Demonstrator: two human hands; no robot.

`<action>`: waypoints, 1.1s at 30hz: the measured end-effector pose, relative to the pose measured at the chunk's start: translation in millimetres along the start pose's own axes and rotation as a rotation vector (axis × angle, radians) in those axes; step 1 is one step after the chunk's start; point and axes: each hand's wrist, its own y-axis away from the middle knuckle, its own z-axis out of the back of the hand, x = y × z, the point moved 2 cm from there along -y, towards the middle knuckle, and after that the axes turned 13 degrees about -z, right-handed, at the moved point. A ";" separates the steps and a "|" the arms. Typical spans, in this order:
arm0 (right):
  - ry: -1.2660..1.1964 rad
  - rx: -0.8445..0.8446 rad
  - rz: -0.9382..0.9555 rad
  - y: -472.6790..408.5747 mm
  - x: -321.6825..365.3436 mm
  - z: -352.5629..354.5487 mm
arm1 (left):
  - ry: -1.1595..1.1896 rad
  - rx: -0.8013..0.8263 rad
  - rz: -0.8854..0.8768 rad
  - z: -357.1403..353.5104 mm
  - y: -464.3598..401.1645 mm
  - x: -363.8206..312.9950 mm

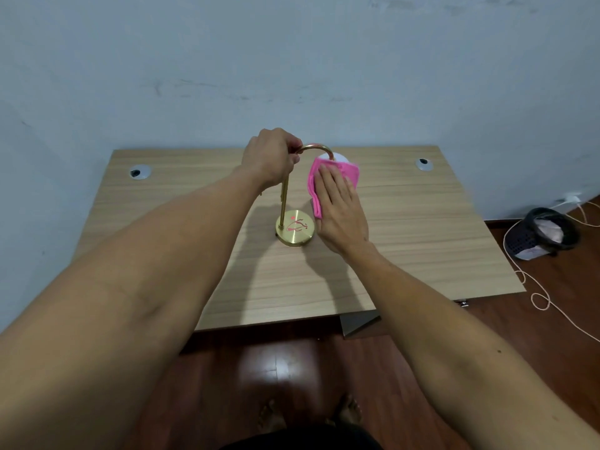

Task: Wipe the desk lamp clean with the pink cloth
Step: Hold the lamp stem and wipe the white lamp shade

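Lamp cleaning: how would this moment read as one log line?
left hand: grips lamp arch | right hand: presses pink cloth on shade | desk

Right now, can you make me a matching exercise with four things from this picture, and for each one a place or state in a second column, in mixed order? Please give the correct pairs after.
Things:
1. left hand
2. cloth
3. lamp base
4. bin

Places or states:
A. stands on the floor, right of the desk
B. pressed against the lamp shade by the right hand
C. grips the curved lamp neck
D. rests flat on the desk, round and gold

Pairs: 1-C, 2-B, 3-D, 4-A
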 end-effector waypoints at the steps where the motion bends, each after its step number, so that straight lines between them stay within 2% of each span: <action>1: 0.008 -0.013 0.002 -3.2 1.2 2.4 | -0.004 0.005 -0.003 -0.1 -0.4 0.0; 6: 0.147 0.047 0.087 -21.5 9.5 6.0 | -0.021 0.009 0.003 2.1 -1.0 1.1; 12: 0.245 0.195 0.260 15.5 -14.7 -9.6 | -0.005 0.025 0.010 3.7 -1.3 3.6; 19: 0.092 0.275 0.244 48.1 -38.9 -16.5 | 0.018 0.022 0.033 3.0 -0.8 3.4; 20: 0.040 0.294 0.166 53.9 -42.5 -14.7 | 0.021 0.020 0.037 2.6 -0.7 3.7; 21: -0.064 0.350 0.008 58.6 -47.0 -15.5 | 0.024 0.019 0.040 2.1 -0.4 4.0; 22: -0.211 0.415 -0.263 58.9 -51.7 -15.4 | 0.026 0.018 0.040 1.9 -0.3 4.1; 24: -0.577 0.466 -0.922 51.3 -61.0 -10.9 | 0.029 0.015 0.039 1.8 0.1 2.7; 25: -0.783 0.417 -1.180 46.3 -63.6 -8.4 | 0.029 0.014 0.038 1.9 0.1 2.2; 26: -0.965 0.345 -1.341 39.8 -63.6 -3.4 | 0.028 0.014 0.036 2.1 -0.2 2.0; 27: -1.063 0.279 -1.377 32.0 -61.1 1.4 | 0.027 0.014 0.035 2.3 -0.3 2.0; 28: -1.103 0.216 -1.336 23.5 -55.3 7.5 | 0.024 0.014 0.035 2.6 -0.1 1.7; 30: -1.189 0.125 -1.129 5.5 -33.1 22.7 | 0.023 0.015 0.038 3.1 0.3 1.4; 31: -1.213 0.098 -0.962 -1.4 -20.7 28.9 | 0.023 0.016 0.038 3.3 0.4 1.6; 33: -0.992 0.029 -0.536 -7.5 -5.7 29.8 | 0.022 0.014 0.036 3.5 0.8 1.5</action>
